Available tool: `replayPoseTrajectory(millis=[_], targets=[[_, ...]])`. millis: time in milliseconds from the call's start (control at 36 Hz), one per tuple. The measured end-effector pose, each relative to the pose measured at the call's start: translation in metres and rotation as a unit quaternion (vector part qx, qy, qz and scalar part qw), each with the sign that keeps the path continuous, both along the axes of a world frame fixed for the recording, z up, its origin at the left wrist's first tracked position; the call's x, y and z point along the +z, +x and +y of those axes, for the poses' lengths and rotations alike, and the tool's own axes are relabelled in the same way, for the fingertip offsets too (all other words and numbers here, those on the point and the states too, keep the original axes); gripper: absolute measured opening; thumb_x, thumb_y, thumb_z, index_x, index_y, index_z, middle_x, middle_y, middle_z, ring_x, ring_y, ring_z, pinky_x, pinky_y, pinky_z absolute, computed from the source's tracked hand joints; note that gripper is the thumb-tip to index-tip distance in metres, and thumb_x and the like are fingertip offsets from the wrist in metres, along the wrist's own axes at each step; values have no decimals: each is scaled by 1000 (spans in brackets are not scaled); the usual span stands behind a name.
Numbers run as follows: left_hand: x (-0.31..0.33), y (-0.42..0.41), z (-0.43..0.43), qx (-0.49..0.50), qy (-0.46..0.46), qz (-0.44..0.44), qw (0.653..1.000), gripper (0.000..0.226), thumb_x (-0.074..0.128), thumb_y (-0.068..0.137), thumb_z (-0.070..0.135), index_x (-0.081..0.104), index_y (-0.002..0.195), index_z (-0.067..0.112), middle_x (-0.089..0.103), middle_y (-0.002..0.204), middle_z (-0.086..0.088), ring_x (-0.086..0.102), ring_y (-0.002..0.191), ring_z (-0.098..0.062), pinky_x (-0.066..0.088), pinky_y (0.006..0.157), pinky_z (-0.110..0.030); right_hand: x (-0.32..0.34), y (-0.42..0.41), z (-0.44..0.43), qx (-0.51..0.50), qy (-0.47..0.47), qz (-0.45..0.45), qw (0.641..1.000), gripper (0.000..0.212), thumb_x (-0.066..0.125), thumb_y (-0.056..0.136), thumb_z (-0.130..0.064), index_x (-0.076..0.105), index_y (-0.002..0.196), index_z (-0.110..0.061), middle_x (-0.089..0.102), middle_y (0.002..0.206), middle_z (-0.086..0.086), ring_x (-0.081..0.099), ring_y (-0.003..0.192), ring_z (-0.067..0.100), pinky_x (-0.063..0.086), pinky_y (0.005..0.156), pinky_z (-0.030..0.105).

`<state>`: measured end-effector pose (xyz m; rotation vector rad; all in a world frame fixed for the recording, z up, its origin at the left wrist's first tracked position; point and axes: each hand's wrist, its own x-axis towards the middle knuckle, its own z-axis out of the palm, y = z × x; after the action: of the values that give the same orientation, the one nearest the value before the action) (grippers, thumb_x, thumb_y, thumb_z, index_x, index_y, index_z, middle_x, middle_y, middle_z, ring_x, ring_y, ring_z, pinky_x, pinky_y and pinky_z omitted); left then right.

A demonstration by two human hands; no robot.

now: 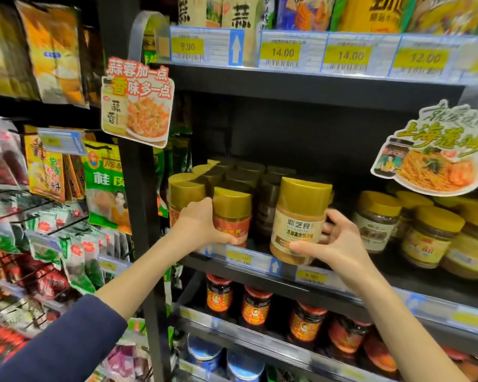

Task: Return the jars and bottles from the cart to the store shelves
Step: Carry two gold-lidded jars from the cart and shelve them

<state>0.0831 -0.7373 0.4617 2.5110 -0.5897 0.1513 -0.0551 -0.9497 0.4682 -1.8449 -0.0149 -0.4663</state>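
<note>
Jar with the cream label (298, 221) sits tilted in your right hand (334, 244), fingers wrapped around it, at the shelf (260, 261) edge. Your left hand (202, 224) grips a red-label jar (231, 216) just beside it. Gold-lidded jars (232, 172) crowd behind; yellow-lidded jars (425, 232) stand right.

A cardboard garlic sign (137, 106) with red lettering and a dish of food hangs from a clear plastic arm at the left end of the upper rail. A second cut-out sign (433, 158) showing a plate of noodles hangs at the right. Yellow price tags (283, 52) reading 9.00, 14.00, 14.00 and 12.00 sit along that rail, beside a blue arrow marker (235, 47). To the left, hanging spice packets (47, 172) fill wire hooks, among them a green cinnamon bag (105, 186). Large yellow pouches (53, 48) hang above them.
</note>
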Motion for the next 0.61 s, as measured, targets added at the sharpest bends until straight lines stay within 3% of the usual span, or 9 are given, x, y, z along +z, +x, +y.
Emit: replayPoseTrajectory(millis=[306,417,611], targets=[[-1,-1,-1,22,19,-3,1000,75,81,56,54,55,115,17,65,112,-2,61,102,-21,49,88,-34,1,-1,-1,5,-4,8,1000,68,83,49,-19,54,109,-26,71,100,-4,70,89,6,55,67,17],[1,-1,2,20,18,3,1000,74,82,55,55,58,113,16,67,110,-2,62,100,-21,50,92,-40,1,-2,0,1,-12,12,1000,69,83,48,-21,53,110,-25,70,100,-6,69,88,3,54,66,15],[7,-8,8,8,-25,24,999,56,84,60,40,64,104,12,70,100,-3,66,94,-17,53,89,-37,2,-1,2,-5,-17,14,1000,65,84,55,-12,52,110,-25,70,101,-6,69,87,2,54,66,14]])
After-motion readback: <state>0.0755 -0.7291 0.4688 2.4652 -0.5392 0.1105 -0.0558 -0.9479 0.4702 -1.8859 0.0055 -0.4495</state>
